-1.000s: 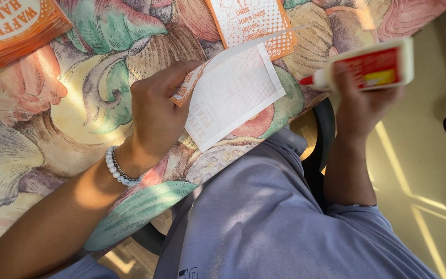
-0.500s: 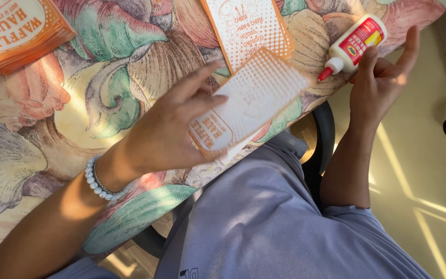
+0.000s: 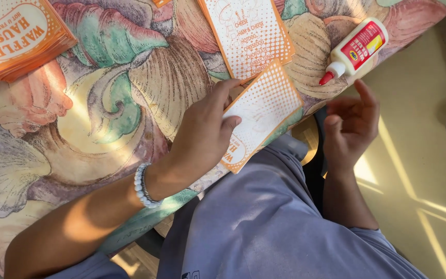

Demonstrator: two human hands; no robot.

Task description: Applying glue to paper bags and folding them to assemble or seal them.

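Sharp, warm sunlight streaks the floor (image 3: 419,196), casting soft shadows.

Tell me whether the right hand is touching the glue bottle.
Apart. The head view shows the right hand open below the glue bottle, which lies on the table; a strip of tablecloth shows between the fingertips and the bottle.
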